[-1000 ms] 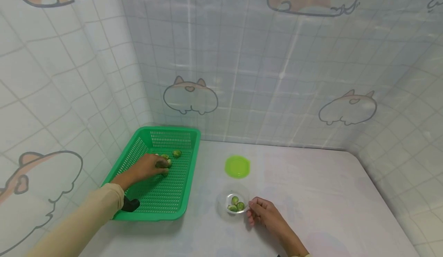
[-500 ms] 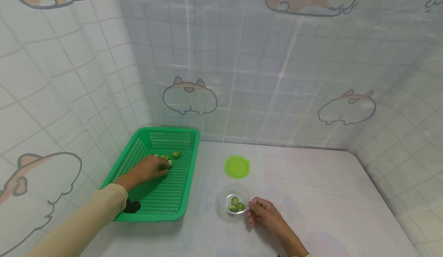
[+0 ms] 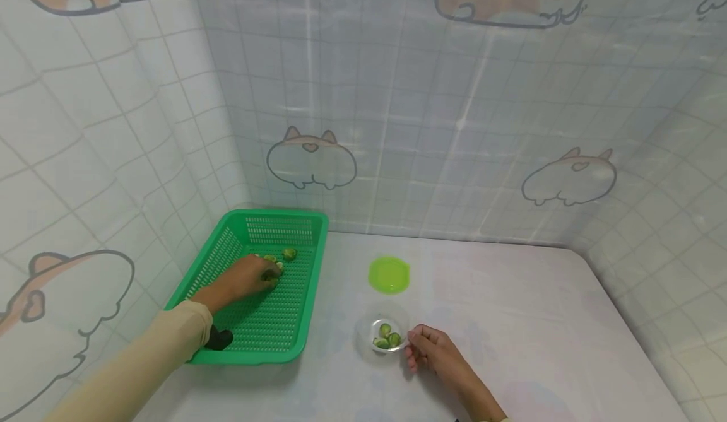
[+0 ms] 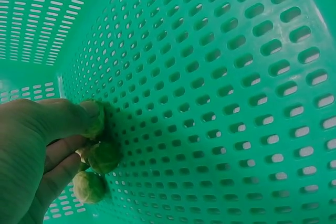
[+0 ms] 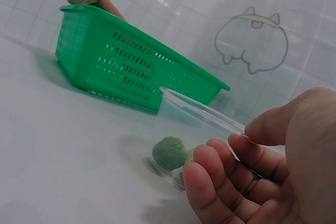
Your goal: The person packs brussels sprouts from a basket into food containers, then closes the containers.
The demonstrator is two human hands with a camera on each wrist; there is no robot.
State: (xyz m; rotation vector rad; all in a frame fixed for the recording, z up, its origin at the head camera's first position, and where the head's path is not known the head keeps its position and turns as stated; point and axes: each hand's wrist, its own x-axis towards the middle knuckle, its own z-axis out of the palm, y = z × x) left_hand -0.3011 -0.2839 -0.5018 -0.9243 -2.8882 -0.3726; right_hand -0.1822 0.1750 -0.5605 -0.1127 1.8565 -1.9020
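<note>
Inside the green basket [image 3: 309, 308], my left hand [image 3: 248, 277] has its thumb and fingers curled round a Brussels sprout. The left wrist view shows the thumb of the left hand [image 4: 37, 150] pressed on that sprout [image 4: 95, 124], with other sprouts [image 4: 89, 187] beside the fingers. One more sprout [image 3: 289, 254] lies near the basket's back right. My right hand [image 3: 440, 352] pinches the rim of a clear round bowl [image 3: 369, 340] between thumb and forefinger. Several sprouts lie in the bowl; one sprout [image 5: 170, 153] shows through its wall in the right wrist view.
A light green round lid [image 3: 389, 275] lies on the white table [image 3: 511, 308] behind the bowl. Tiled-pattern sheets with dog drawings stand at the back [image 3: 397, 125] and at both sides. A dark object [image 3: 218, 339] shows by the left sleeve at the basket's near left.
My left hand has shifted slightly to the right in the basket, its fingers closing round the sprout. The right hand and the bowl have stayed in place.
</note>
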